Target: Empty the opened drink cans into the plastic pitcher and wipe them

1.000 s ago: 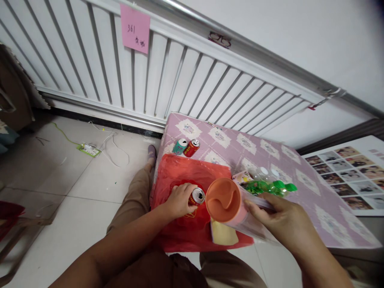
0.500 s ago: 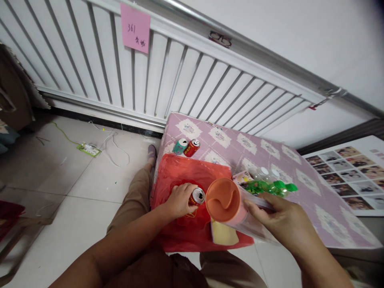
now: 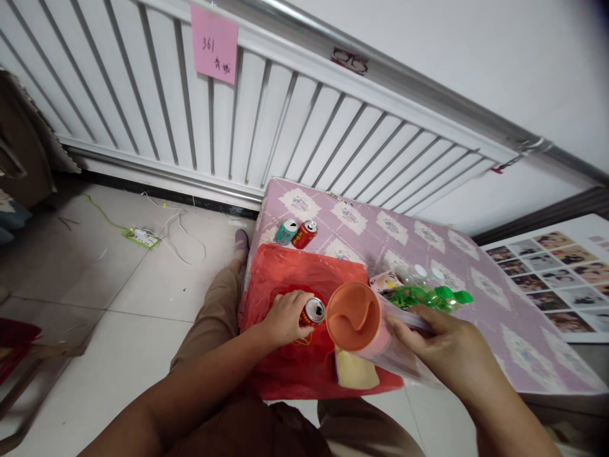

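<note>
Fingers of my left hand [image 3: 285, 315] wrap round an opened red drink can [image 3: 307, 315], which stands over the red plastic sheet [image 3: 285, 266]. My right hand [image 3: 440, 343] grips the handle of a clear plastic pitcher [image 3: 399, 349] with an orange lid [image 3: 349, 317]. The pitcher is tilted, its lid facing the can and close to its top. No liquid can be made out between them. Partly under the pitcher lies a pale yellow cloth or pad [image 3: 356, 371] on the sheet's near edge.
A teal can [image 3: 285, 232] and another red can [image 3: 305, 234] stand behind the sheet on the purple patterned tablecloth [image 3: 394, 225]. Several plastic bottles [image 3: 425, 297], some green-capped, lie beyond the pitcher. A white radiator [image 3: 266, 120] runs along the wall; a power strip [image 3: 141, 238] lies on the floor.
</note>
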The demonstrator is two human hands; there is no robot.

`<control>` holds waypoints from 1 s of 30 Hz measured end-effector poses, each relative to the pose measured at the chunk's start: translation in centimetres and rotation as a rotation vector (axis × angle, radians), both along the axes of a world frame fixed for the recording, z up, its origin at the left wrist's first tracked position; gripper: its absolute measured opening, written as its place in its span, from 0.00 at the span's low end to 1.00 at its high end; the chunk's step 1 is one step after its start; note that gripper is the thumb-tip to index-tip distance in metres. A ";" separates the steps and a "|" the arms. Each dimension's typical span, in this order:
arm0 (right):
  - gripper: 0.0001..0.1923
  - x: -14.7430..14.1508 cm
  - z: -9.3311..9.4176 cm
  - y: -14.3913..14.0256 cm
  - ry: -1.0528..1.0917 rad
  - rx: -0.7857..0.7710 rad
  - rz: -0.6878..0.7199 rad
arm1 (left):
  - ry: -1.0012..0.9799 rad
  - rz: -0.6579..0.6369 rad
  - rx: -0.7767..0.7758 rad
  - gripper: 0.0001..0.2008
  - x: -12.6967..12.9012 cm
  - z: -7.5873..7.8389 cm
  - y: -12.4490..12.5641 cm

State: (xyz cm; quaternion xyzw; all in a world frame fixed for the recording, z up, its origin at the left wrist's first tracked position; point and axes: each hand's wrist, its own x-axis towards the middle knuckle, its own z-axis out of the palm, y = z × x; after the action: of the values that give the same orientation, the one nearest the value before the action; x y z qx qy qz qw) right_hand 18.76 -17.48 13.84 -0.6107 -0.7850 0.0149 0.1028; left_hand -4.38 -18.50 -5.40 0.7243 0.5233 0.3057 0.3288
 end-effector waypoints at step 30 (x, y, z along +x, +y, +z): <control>0.17 1.5 -2.5 -1.3 0.375 -0.034 -0.131 | 0.009 -0.017 -0.028 0.35 0.1 -0.1 0.1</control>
State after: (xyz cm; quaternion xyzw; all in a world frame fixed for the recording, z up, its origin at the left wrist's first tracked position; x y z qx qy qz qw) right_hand 20.26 -18.75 11.30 -0.6487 -0.7104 0.1350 0.2374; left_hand -4.31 -18.41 -5.48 0.7254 0.5229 0.2921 0.3392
